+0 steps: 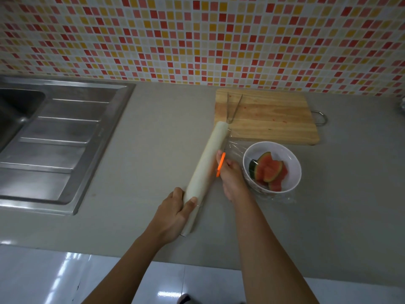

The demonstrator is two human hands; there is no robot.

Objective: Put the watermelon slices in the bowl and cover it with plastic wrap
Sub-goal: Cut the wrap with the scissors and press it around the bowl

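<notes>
1. Grey stone-look kitchen counter point(140, 132) carries the whole job, with a stainless steel sink and drainer point(54, 137) at the left and a pale wooden chopping board point(269, 119) at the back, a pair of metal tongs point(234, 106) lying on it.
2. Long white roll of plastic wrap point(206, 165) lies slantwise on the counter; light and stiff along its core, it is best held at an end, as the left hand point(175, 213) does, fingers curled round the near end and thumb pressed on top.
3. Round white bowl point(291, 159) sits just right of the roll, clear film point(234, 148) already stretched over it; thin, clingy and easily torn, the film likely wants steady tension.
4. Red, green-rinded watermelon slices point(269, 172) rest inside the bowl, soft and wet.
5. Right hand point(232, 178) is closed round orange-handled scissors point(221, 164) between roll and bowl; whether the blades are parted cannot be told.
</notes>
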